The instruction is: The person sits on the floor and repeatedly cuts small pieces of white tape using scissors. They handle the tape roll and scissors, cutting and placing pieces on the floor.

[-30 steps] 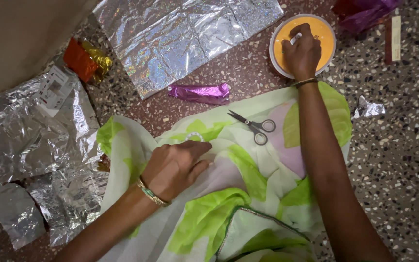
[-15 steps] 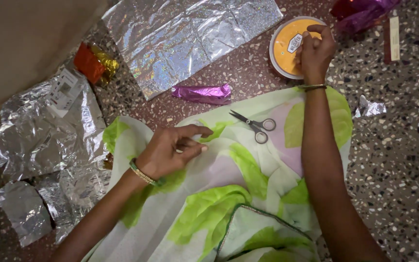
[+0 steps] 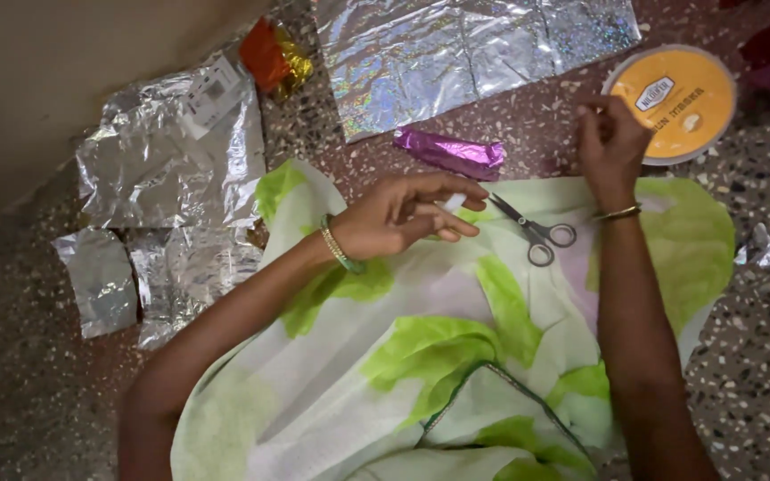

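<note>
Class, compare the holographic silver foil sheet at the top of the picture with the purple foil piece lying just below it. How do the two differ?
The holographic silver foil sheet is spread open and nearly flat; the purple foil piece is rolled and crumpled into a narrow strip. The silver sheet is much larger than the purple piece. The silver sheet shows fold creases and rainbow glitter; the purple piece has a plain metallic sheen. Both are shiny foil lying on the speckled floor, untouched by either hand.

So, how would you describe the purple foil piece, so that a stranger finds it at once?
Start at the large holographic silver sheet on the speckled floor. Just below its lower edge, above the scissors, lies the purple foil piece. It is the only long, crumpled, shiny magenta strip there.
</note>
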